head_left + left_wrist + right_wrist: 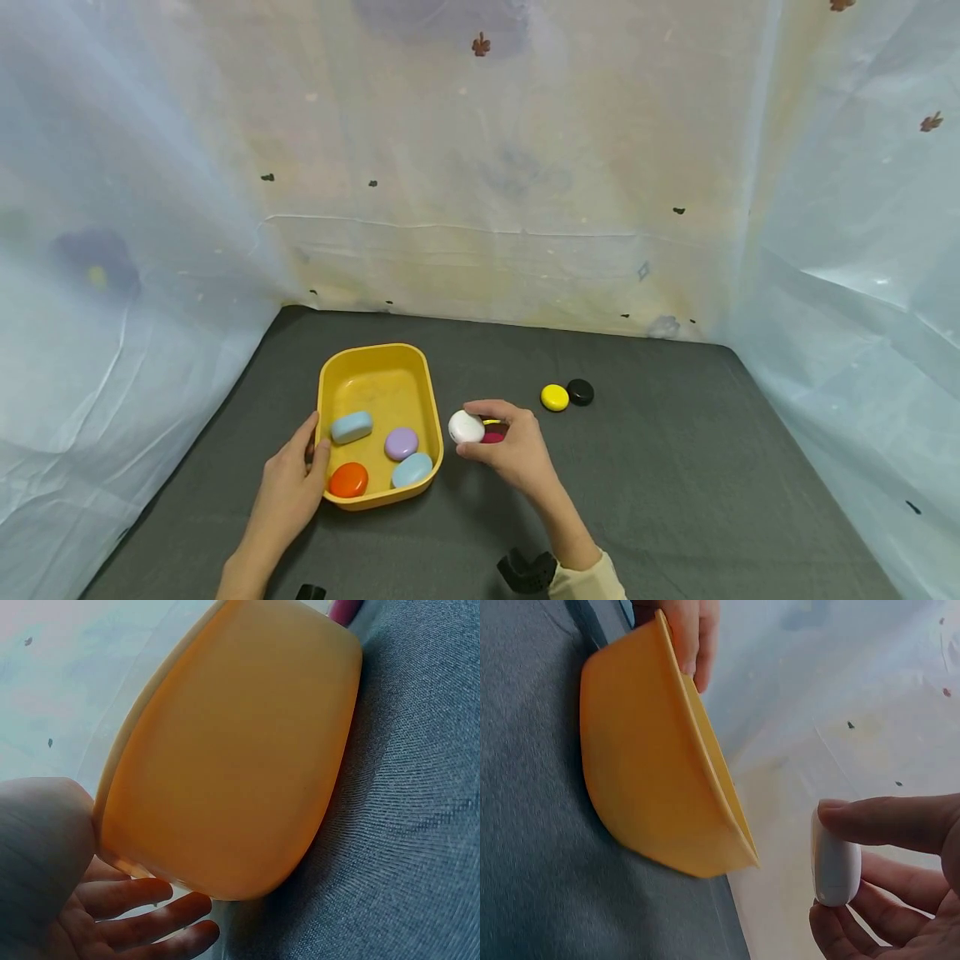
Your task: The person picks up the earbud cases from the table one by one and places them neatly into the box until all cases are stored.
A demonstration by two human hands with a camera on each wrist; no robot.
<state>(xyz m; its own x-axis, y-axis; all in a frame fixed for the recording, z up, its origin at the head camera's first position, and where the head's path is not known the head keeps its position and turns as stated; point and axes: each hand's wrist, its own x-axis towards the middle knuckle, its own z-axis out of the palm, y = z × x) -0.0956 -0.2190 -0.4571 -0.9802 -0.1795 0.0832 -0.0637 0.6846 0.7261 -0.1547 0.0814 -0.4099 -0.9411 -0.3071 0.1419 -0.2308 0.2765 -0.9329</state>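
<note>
A yellow plastic basin (375,358) stands on the dark cloth, holding two light blue pieces (352,427), a purple one (401,443) and an orange one (348,480), all smooth and pebble-shaped. My left hand (288,483) grips its near left rim, with the thumb at the edge and fingers along the outside. Just right of the basin, my right hand (510,450) pinches a smooth white disc-like piece (836,859) between thumb and fingers, above the cloth. A magenta piece (492,437) and a sliver of yellow show through the gap of that hand, mostly hidden.
Behind my right hand, a yellow piece (554,397) and a black piece (581,392) lie side by side on the dark grey cloth (675,467). Pale patterned plastic sheeting (480,167) stands around the back and sides. A black strap part (527,572) is by my right wrist.
</note>
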